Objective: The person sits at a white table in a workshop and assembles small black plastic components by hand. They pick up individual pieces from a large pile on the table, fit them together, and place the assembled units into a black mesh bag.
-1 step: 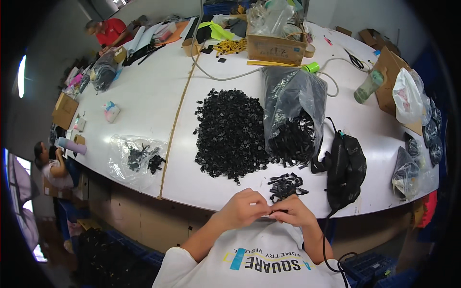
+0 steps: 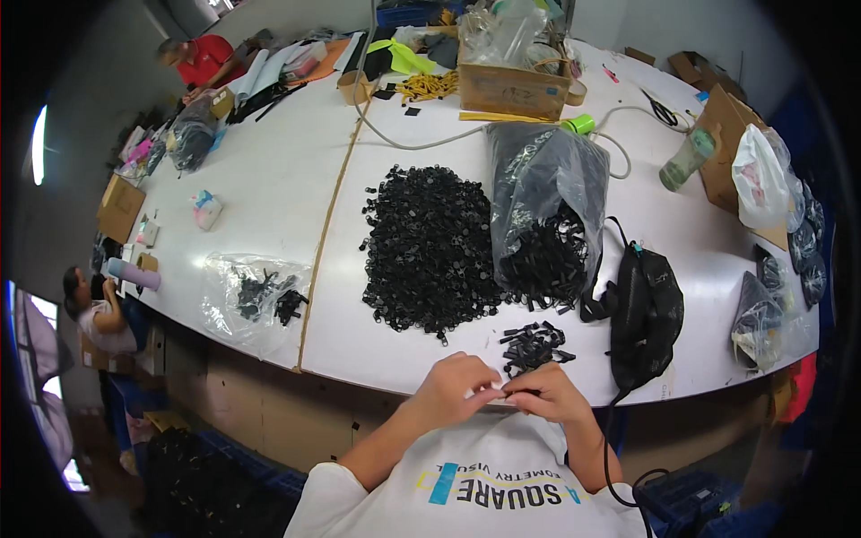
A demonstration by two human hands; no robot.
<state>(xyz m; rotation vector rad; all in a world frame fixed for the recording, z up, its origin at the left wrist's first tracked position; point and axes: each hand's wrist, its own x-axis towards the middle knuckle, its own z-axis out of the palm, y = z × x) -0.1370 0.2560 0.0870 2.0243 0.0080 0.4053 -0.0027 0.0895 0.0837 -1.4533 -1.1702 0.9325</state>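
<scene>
Both hands meet at the table's front edge, just above my white shirt. My left hand (image 2: 456, 389) is closed, thumb and fingers pinched together. Against its fingertips, my right hand (image 2: 547, 392) is closed in a pinch too. A small dark bit shows between them, but the fingers hide most of it and its kind cannot be made out. Right beyond my hands lies a small pile of short black strap-like pieces (image 2: 535, 348). Farther off spreads a big heap of small black pieces with looped ends (image 2: 430, 251), beside an open clear plastic bag (image 2: 543, 170) spilling more black pieces.
A black mesh pouch (image 2: 646, 314) with a cord lies right of the bag. Left sits a clear bag (image 2: 224, 291) with black bits. Behind stand a cardboard box (image 2: 511, 88), a grey cable (image 2: 421, 146) and a green bottle (image 2: 686, 161). Two people are at the far left.
The fingers of my left hand have shifted slightly at the pinch. My right hand stays almost in place, and the piles look the same.
</scene>
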